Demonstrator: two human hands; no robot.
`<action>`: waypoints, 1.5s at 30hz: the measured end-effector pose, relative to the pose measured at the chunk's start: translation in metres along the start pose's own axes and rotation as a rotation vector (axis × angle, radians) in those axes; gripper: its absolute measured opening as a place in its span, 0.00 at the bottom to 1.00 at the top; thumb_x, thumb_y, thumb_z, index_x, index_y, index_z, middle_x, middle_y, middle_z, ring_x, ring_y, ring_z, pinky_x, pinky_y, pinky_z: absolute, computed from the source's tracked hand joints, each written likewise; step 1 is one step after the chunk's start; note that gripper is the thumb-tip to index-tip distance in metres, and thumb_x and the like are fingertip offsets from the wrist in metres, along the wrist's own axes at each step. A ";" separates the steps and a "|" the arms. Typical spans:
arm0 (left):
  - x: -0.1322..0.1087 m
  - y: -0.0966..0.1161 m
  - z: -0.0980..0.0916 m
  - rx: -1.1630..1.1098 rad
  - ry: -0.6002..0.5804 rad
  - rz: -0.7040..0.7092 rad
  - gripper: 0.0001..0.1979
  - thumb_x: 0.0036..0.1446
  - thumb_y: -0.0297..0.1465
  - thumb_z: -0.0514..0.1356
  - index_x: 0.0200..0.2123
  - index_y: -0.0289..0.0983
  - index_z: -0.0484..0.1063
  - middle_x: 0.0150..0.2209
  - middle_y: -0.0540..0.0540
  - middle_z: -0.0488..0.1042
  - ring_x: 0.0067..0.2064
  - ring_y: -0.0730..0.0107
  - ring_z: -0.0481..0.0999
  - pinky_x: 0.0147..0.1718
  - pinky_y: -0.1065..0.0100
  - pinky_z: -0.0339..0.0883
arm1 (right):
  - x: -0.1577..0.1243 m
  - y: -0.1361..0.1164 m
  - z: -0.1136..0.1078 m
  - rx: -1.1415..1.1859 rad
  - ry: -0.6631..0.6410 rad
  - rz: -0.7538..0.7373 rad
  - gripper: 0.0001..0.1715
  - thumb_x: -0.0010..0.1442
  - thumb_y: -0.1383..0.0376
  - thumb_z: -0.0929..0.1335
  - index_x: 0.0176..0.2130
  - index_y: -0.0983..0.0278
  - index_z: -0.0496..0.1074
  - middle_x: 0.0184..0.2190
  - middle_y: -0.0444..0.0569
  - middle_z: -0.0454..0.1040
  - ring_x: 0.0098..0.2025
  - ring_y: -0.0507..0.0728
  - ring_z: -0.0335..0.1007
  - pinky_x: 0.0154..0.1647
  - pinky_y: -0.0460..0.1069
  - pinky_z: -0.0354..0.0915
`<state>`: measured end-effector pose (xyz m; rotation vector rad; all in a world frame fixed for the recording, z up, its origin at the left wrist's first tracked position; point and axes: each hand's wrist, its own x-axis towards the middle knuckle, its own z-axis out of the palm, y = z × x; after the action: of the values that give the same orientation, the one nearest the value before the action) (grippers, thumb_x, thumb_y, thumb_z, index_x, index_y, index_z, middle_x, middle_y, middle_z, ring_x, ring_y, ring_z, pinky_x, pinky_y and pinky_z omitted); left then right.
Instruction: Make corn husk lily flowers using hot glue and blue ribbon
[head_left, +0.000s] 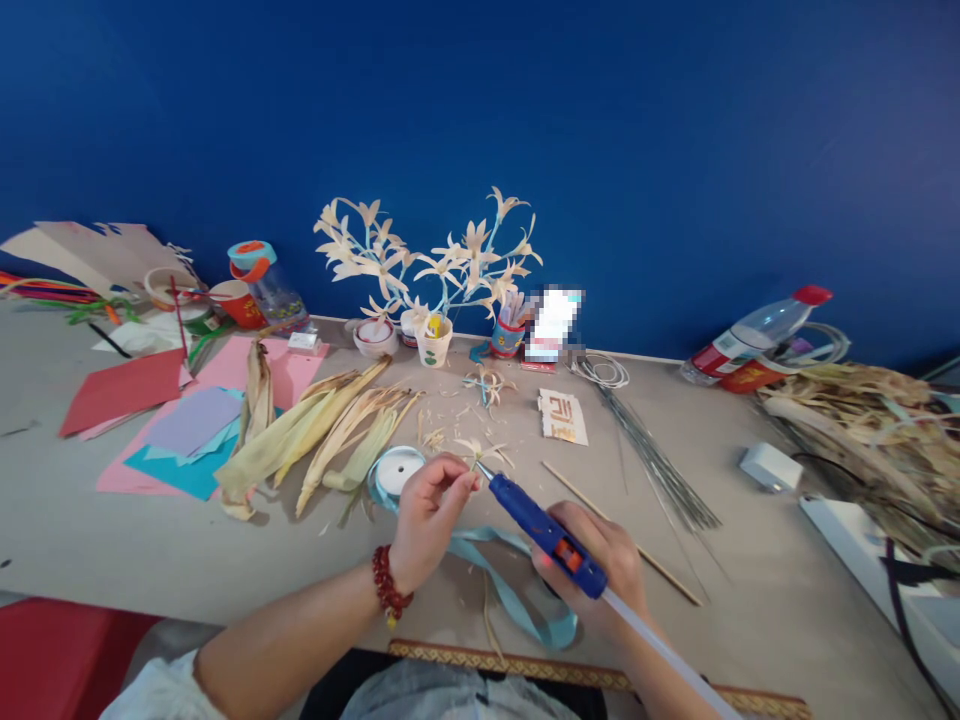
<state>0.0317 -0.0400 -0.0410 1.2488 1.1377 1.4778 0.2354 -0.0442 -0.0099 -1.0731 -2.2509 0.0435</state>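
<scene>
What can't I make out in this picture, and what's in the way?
All in the head view:
Blue glue gun: the right hand covers its handle.
Pale flower: the left hand hides its lower end.
Bright screen: pixelation blurs what it shows.
Bottle label: its print is too small to read.
Long white block: the right edge cuts it off.

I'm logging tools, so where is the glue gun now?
In the head view, the glue gun is right of centre, in the right hand, its tip by the pale flower in the left hand.
</scene>
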 end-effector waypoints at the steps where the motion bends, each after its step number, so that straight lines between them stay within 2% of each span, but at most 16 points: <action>1: 0.000 0.000 0.000 -0.003 -0.001 -0.002 0.10 0.63 0.34 0.57 0.30 0.36 0.71 0.31 0.48 0.71 0.34 0.69 0.70 0.35 0.70 0.64 | 0.000 0.000 0.000 0.004 -0.003 0.004 0.12 0.64 0.57 0.61 0.33 0.61 0.64 0.22 0.45 0.71 0.20 0.53 0.68 0.22 0.46 0.58; 14: 0.001 0.000 0.000 -0.019 0.004 -0.016 0.10 0.63 0.34 0.58 0.30 0.36 0.72 0.31 0.48 0.71 0.34 0.69 0.71 0.36 0.69 0.64 | -0.010 0.006 0.011 0.033 0.038 0.030 0.06 0.60 0.60 0.63 0.34 0.60 0.64 0.22 0.45 0.71 0.20 0.54 0.65 0.23 0.47 0.56; 18: 0.001 0.001 0.001 -0.044 0.005 -0.023 0.10 0.63 0.34 0.58 0.30 0.36 0.72 0.30 0.48 0.72 0.34 0.70 0.71 0.36 0.70 0.65 | -0.012 0.007 0.012 0.033 0.039 0.024 0.07 0.61 0.59 0.63 0.34 0.60 0.64 0.22 0.45 0.71 0.20 0.54 0.65 0.22 0.47 0.55; 28: -0.001 0.001 0.001 -0.064 0.005 -0.037 0.10 0.63 0.34 0.58 0.31 0.37 0.73 0.30 0.48 0.73 0.34 0.71 0.71 0.36 0.70 0.65 | -0.006 0.006 0.006 -0.003 -0.017 -0.010 0.09 0.63 0.59 0.62 0.35 0.62 0.65 0.24 0.45 0.73 0.21 0.53 0.69 0.23 0.46 0.58; 33: -0.002 0.000 0.000 -0.070 0.035 -0.070 0.09 0.62 0.35 0.59 0.30 0.37 0.73 0.29 0.49 0.73 0.33 0.72 0.71 0.35 0.72 0.65 | -0.015 0.014 0.005 -0.019 -0.026 -0.014 0.09 0.62 0.60 0.62 0.40 0.62 0.67 0.29 0.48 0.78 0.26 0.54 0.73 0.26 0.47 0.60; 38: 0.001 -0.006 -0.002 -0.164 0.099 -0.120 0.08 0.60 0.36 0.61 0.30 0.38 0.72 0.27 0.51 0.73 0.31 0.73 0.70 0.34 0.72 0.65 | -0.017 0.044 -0.011 -0.268 -0.119 0.084 0.12 0.62 0.62 0.63 0.46 0.60 0.69 0.39 0.49 0.80 0.28 0.56 0.74 0.28 0.48 0.61; 42: 0.004 -0.009 -0.003 -0.265 0.132 -0.144 0.08 0.59 0.36 0.61 0.31 0.38 0.72 0.28 0.51 0.73 0.31 0.73 0.70 0.34 0.72 0.65 | -0.012 0.087 -0.020 -0.527 -0.277 0.248 0.14 0.60 0.65 0.64 0.47 0.62 0.69 0.44 0.52 0.78 0.29 0.57 0.74 0.23 0.49 0.57; 45: 0.006 -0.009 -0.003 -0.273 0.154 -0.153 0.09 0.58 0.37 0.62 0.31 0.37 0.72 0.27 0.50 0.72 0.30 0.73 0.69 0.34 0.71 0.65 | -0.009 0.118 -0.016 -0.546 -0.401 0.329 0.16 0.60 0.65 0.64 0.49 0.64 0.69 0.48 0.55 0.74 0.34 0.59 0.74 0.26 0.49 0.58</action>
<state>0.0287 -0.0324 -0.0487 0.8561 1.0634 1.5721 0.3295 0.0243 -0.0359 -1.8597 -2.4762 -0.2539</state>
